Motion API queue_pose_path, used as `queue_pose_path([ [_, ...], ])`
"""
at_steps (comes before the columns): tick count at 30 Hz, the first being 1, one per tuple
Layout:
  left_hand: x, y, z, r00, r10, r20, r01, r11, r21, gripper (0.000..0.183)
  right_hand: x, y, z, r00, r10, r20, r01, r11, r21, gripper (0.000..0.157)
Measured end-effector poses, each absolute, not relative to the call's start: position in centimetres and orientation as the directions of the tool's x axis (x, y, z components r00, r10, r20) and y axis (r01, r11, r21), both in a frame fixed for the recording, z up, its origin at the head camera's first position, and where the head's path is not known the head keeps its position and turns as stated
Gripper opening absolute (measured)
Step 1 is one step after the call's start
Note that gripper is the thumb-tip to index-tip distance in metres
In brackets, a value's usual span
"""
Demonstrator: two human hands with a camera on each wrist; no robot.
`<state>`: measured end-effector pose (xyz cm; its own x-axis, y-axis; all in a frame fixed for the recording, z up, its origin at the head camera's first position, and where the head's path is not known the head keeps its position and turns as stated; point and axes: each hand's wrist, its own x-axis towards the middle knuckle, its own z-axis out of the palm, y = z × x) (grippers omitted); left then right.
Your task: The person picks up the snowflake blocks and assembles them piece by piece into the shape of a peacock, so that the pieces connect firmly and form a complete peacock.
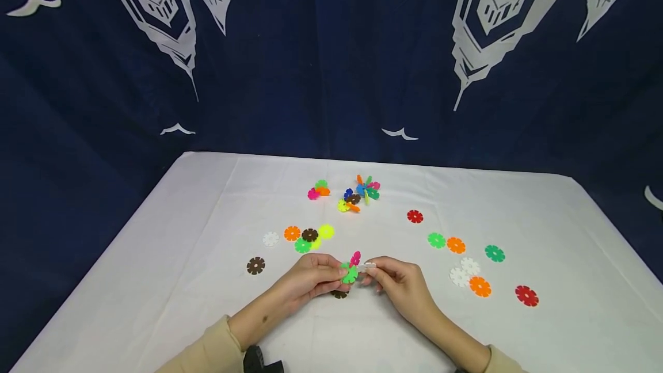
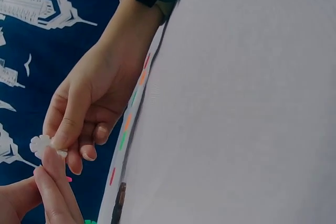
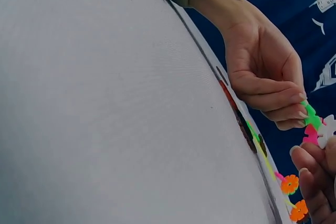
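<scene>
My left hand (image 1: 317, 276) pinches a green notched disc (image 1: 350, 273) between thumb and fingers, near the middle of the white table. A pink disc (image 1: 355, 258) stands up from the green one and looks joined to it. From the other side my right hand (image 1: 400, 285) pinches a white disc (image 1: 367, 267), tilted nearly edge-on in the head view. In the right wrist view the white disc (image 3: 328, 131) meets the pink disc (image 3: 311, 134); whether their notches interlock I cannot tell. Partly under the left fingers lies a brown disc (image 1: 339, 294).
Joined disc clusters stand farther back, among them a many-coloured one (image 1: 367, 189) and a smaller one (image 1: 318, 190). Loose discs lie to the left, including a brown one (image 1: 256, 265), and to the right, including a red one (image 1: 526, 296). A dark blue curtain (image 1: 321, 73) hangs behind the table.
</scene>
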<state>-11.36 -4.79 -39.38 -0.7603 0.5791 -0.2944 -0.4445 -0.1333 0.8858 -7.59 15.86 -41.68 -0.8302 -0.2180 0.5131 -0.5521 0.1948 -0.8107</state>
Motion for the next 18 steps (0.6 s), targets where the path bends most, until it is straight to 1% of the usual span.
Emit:
queue_pose_path([
  [8, -11.24, -4.69, -39.32, -0.767, 0.570, -0.294, -0.442, -0.138, 0.886, 0.007, -7.39, 15.99, -41.85, -0.834, -0.186, 0.519, -0.550, 0.220, -0.806, 0.016],
  [14, -11.05, -4.52, -39.28, -0.748, 0.597, -0.291, -0.437, -0.113, 0.892, 0.003, -7.13, 15.96, -42.07, -0.833, -0.211, 0.511, -0.549, 0.215, -0.807, 0.016],
  [18, -10.95, -4.46, -39.17, -0.759, 0.579, -0.297, -0.437, -0.117, 0.892, 0.003, -7.10, 15.64, -42.07, -0.836, -0.222, 0.501, -0.543, 0.211, -0.813, 0.014],
])
